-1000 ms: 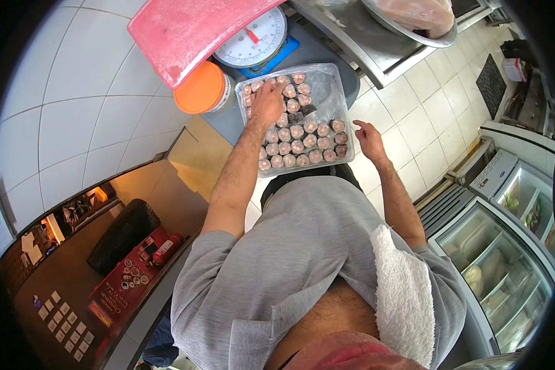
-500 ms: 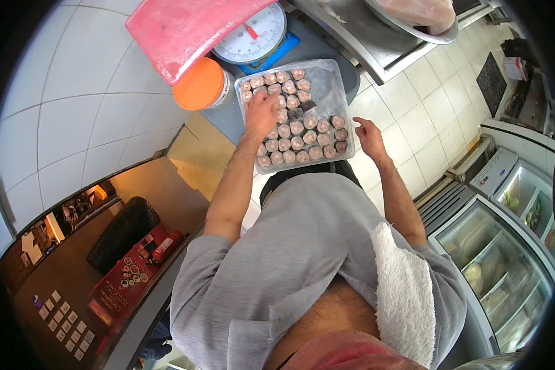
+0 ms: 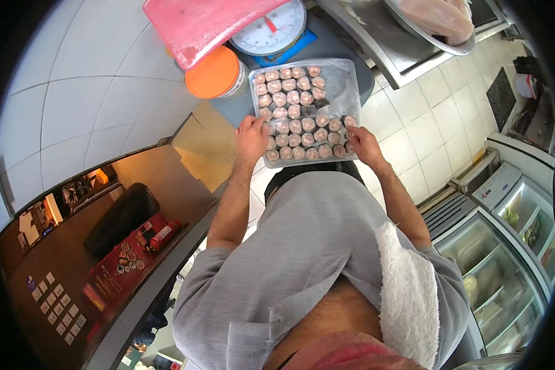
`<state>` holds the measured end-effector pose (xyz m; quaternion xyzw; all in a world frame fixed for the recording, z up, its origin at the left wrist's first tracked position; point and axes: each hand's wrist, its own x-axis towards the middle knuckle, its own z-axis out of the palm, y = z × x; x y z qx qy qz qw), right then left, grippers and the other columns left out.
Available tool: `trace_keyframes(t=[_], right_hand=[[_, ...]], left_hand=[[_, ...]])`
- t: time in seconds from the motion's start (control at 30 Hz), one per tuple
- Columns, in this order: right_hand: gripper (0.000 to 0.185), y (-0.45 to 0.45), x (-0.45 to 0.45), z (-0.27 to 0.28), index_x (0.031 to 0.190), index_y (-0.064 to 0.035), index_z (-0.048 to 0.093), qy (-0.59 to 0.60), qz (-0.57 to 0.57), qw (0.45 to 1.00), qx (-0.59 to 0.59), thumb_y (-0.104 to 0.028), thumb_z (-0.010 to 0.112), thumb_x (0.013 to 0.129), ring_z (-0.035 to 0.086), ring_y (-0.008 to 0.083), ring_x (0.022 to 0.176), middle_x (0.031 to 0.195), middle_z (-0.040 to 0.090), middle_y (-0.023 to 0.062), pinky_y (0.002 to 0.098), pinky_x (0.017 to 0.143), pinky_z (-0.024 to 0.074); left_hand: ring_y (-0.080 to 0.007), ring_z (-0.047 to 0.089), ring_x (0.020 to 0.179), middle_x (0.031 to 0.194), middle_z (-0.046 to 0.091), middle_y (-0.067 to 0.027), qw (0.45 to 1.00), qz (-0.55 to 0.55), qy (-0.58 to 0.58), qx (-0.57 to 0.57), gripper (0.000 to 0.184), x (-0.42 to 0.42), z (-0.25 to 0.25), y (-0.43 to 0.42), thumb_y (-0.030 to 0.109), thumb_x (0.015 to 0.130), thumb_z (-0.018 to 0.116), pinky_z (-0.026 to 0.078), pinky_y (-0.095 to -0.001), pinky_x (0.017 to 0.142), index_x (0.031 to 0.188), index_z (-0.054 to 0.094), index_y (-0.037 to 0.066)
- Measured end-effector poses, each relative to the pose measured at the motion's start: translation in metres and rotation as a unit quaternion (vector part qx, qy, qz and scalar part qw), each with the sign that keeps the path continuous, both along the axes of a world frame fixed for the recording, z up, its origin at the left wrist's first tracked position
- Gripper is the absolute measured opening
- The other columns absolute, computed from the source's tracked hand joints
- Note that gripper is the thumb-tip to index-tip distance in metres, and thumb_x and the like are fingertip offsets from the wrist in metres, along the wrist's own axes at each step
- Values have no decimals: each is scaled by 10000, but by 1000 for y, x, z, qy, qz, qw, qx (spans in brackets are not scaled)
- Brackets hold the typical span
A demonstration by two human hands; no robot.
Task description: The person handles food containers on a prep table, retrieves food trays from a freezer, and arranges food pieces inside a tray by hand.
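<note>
A clear plastic tray (image 3: 344, 77) holds rows of small round dumplings (image 3: 295, 126) with pink filling and dark wraps. Two dark pieces (image 3: 314, 107) lie on their side near its middle. At the tray's left edge, my left hand (image 3: 251, 140) is closed on the rim, with fingertips beside the end dumplings. Across from it, my right hand (image 3: 365, 147) grips the right rim, its fingers curled by the last dumplings there. The undersides of both hands are hidden.
Beyond the tray stand a dial scale (image 3: 269, 28), a pink plastic sheet or tray (image 3: 209, 24) and an orange-lidded tub (image 3: 213, 73). A metal bowl of pale meat (image 3: 435, 21) rests on a steel counter (image 3: 407, 73) to the right. Glass-topped freezers (image 3: 499, 271) are at lower right.
My left hand has come off the dumplings and back to the tray's left edge. My right hand has moved in from beside the tray onto its right edge. The view has shifted slightly.
</note>
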<state>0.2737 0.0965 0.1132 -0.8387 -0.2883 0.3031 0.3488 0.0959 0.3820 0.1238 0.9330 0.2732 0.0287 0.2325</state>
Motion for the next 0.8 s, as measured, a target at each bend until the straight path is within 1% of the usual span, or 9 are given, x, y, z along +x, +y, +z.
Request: trace_keyframes(t=[0.1, 0.23, 0.4, 0.47, 0.5, 0.57, 0.6, 0.67, 0.8], right_hand=[[296, 5, 6, 4, 1132, -56, 601, 9, -13, 1000, 5, -76, 533, 845, 584, 327, 789, 855, 577, 166, 398, 722, 466], [310, 3, 17, 5, 1148, -51, 595, -22, -19, 1000, 12, -65, 533, 844, 588, 312, 791, 849, 575, 163, 395, 731, 468], [306, -5, 13, 0, 1149, -46, 592, 8, -36, 999, -4, -68, 529, 850, 591, 324, 816, 882, 590, 172, 397, 746, 468], [304, -7, 9, -1, 1149, -45, 592, 9, -39, 999, 2, -71, 530, 852, 592, 326, 825, 891, 594, 174, 397, 751, 469], [301, -7, 7, 0, 1147, -43, 593, 11, -41, 999, -2, -77, 535, 853, 593, 329, 833, 895, 597, 178, 396, 756, 469], [299, -7, 4, -1, 1145, -41, 593, 16, -44, 999, -6, -82, 539, 854, 594, 332, 841, 899, 599, 182, 395, 761, 469], [301, -7, 5, -3, 1146, -41, 593, 11, -40, 999, -4, -87, 546, 853, 594, 323, 830, 891, 598, 179, 387, 759, 470], [303, -4, 8, 0, 1147, -40, 593, 7, -37, 999, -3, -91, 553, 851, 594, 315, 819, 883, 597, 176, 380, 757, 472], [318, -2, 13, 3, 1151, -45, 594, 15, -42, 999, -1, -73, 565, 835, 588, 276, 773, 855, 590, 154, 364, 731, 473]], left_hand=[[-249, 523, 980, 972, 525, -63, 1000, 29, -11, -5, 288, 8, -3, 7, 111, 794, 594, 383, -441, 845, 1075, 648, 137], [-253, 522, 968, 962, 519, -61, 1000, 14, -13, -1, 282, 13, -7, 11, 97, 796, 587, 379, -444, 837, 1063, 654, 152], [-254, 518, 965, 957, 512, -62, 1000, -4, 3, 8, 279, 10, -7, 9, 82, 791, 585, 374, -442, 842, 1051, 660, 149], [-253, 489, 1013, 1017, 489, -65, 999, -23, 19, -14, 362, 6, -2, 8, 96, 765, 618, 363, -443, 857, 1122, 624, 156], [-253, 489, 1013, 1017, 489, -65, 999, -24, 19, -14, 362, 4, 0, 7, 96, 765, 618, 363, -443, 857, 1122, 624, 156], [-254, 443, 1075, 1091, 451, -77, 996, -56, 65, -21, 518, 1, 9, 3, 127, 729, 667, 348, -451, 877, 1231, 544, 164], [-254, 443, 1075, 1091, 451, -77, 996, -56, 65, -21, 518, 0, 8, 3, 127, 729, 667, 348, -451, 877, 1231, 544, 164], [-267, 410, 1107, 1128, 423, -83, 992, -82, 94, -11, 669, 0, 7, 2, 152, 692, 705, 340, -453, 882, 1315, 460, 168], [-270, 404, 1120, 1141, 422, -96, 992, -77, 100, -28, 744, 9, 13, -17, 191, 700, 719, 310, -440, 930, 1370, 396, 203]])
